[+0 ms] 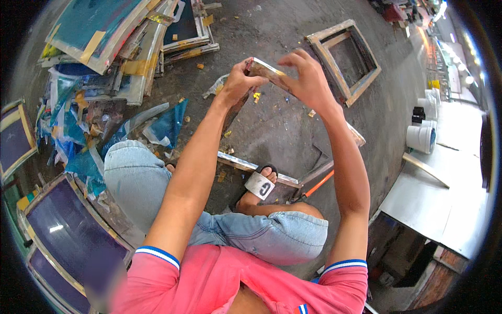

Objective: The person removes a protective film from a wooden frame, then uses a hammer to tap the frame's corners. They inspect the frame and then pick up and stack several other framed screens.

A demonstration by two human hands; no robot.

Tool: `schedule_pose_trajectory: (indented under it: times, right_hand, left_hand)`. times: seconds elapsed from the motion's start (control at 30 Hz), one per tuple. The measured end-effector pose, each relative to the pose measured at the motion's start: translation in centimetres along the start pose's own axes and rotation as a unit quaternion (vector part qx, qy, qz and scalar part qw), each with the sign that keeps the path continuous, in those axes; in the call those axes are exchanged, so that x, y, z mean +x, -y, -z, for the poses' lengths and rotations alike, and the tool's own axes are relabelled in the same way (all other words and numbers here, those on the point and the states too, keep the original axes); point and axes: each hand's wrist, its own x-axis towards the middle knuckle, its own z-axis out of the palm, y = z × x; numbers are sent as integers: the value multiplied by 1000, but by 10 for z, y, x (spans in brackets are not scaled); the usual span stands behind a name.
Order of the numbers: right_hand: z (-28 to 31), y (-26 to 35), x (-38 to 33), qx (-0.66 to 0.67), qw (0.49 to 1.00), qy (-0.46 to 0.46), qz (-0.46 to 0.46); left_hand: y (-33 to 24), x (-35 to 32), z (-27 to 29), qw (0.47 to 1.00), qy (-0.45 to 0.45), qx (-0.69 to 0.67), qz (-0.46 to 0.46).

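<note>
A used screen-printing frame [266,68] with stripped, stained bars stands tilted before me, its lower bar [238,161] down by my sandalled foot. My left hand [240,83] is closed around the upper left corner, thumb lying along the bar. At the same top bar, my right hand [309,81] has its thumb side close against the wood and its index finger raised and bent, apart from the thumb. Nothing shows between those fingers; its far side is hidden. An orange-handled tool [318,184] lies on the floor by the frame's lower right corner.
Stacked frames with teal mesh [97,31] stand at the upper left, above torn blue mesh scraps [73,120]. Dark-meshed frames [73,222] lie at the lower left. A bare wooden frame [348,63] rests on the floor ahead. White buckets [420,137] and a pale table [434,193] are right.
</note>
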Motion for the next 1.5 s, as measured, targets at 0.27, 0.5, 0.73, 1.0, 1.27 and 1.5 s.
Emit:
schedule_pose_trajectory:
  times: [0.27, 0.5, 0.73, 1.0, 1.27, 1.5]
  right_hand:
    - [-23, -13, -2, 55, 996, 23, -61]
    - [-22, -20, 2, 51, 998, 11, -47]
    - [-43, -21, 0, -57, 976, -67, -200]
    - [36, -132, -46, -125, 874, -338, -325]
    - [-8, -38, -24, -47, 988, -133, 66]
    - [-40, -8, -27, 85, 989, -114, 35]
  left_hand:
    - [-6, -6, 3, 1000, 12, 8, 8]
    - [-8, -9, 2, 1000, 7, 12, 2]
    - [-10, -9, -1, 1000, 0, 13, -8]
    - [-13, -15, -3, 1000, 1, -17, -4]
    - [-15, -16, 0, 1000, 9, 18, 0]
    - [-12, -16, 0, 1000, 6, -3, -18]
